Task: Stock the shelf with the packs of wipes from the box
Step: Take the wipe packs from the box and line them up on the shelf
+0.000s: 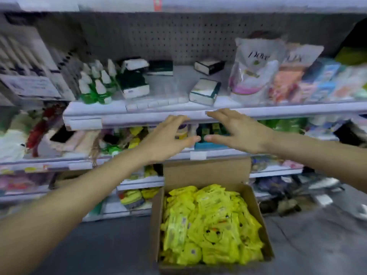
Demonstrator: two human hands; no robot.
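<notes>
Here: left hand [164,139], right hand [240,132] splayed empty before shelf [278,111]; box [256,211] on grey floor [317,245].

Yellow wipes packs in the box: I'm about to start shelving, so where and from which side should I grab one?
Come from above: the cardboard box is open-topped and its walls block the sides. The yellow packs lie flat in a loose heap, so probably pinch a top pack across its width, edge to edge.

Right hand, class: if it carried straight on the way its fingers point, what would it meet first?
Probably the front edge of the shelf, just beyond the right hand. The left hand lies close beside that line, and depth is unclear.
</notes>
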